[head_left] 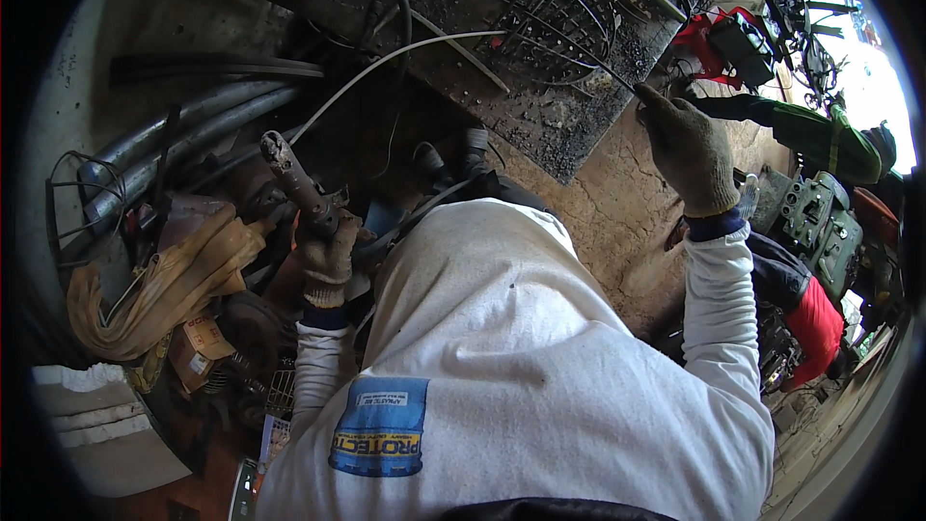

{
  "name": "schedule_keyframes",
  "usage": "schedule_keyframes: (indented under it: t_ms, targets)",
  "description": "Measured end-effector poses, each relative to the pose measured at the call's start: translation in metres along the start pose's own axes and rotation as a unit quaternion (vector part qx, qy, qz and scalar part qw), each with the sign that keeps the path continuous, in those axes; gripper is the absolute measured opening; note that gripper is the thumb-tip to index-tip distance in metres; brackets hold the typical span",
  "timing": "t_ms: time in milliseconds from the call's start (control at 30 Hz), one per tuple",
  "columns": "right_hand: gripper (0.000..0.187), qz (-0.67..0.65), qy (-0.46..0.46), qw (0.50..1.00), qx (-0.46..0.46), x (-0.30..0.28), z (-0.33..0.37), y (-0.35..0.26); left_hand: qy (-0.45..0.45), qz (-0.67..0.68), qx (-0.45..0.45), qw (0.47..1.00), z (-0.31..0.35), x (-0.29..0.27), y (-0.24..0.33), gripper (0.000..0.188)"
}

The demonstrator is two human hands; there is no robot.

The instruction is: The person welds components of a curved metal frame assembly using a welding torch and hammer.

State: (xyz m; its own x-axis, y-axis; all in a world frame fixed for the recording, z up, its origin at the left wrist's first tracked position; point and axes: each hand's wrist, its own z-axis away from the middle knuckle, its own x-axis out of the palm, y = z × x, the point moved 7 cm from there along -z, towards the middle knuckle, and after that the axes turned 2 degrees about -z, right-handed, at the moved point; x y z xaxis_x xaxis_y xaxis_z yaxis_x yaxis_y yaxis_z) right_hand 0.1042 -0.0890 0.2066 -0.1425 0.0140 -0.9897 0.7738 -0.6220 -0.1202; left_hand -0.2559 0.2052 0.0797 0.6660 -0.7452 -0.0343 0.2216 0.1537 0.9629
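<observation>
My left hand (328, 256), in a knitted work glove, is wrapped round a rusty brown tube-shaped tool (307, 191) with a ragged upper end. Stretched out to the right, my right hand (687, 147), gloved too, grips a thin dark rod (598, 68) that slants up and left. Its far end reaches a round wire cage (564, 24), like a fan guard, on a dark metal tabletop (559, 140). A pale bent strip (386, 56) curves from near the tube to the rod; I cannot tell whether they join.
Curved metal pipes (183, 135), folded tan canvas (193, 270) and a small carton (200, 352) crowd the left. A person in a red sleeve (815, 333) is at right, by a greenish machine part (820, 217). A black cable (400, 14) hangs over the tabletop's left side.
</observation>
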Motion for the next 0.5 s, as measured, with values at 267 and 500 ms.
schedule_keyframes:
  t_ms: [267,500]
  targets:
    - [0.030,0.010,-0.001,1.000,0.002,-0.002,0.000,-0.002,0.010,-0.009,0.020,1.000,-0.003,0.001,0.006,0.030]
    - [0.030,0.011,0.001,1.000,0.001,-0.001,0.000,-0.002,0.026,-0.001,0.012,1.000,-0.003,-0.002,-0.001,0.029]
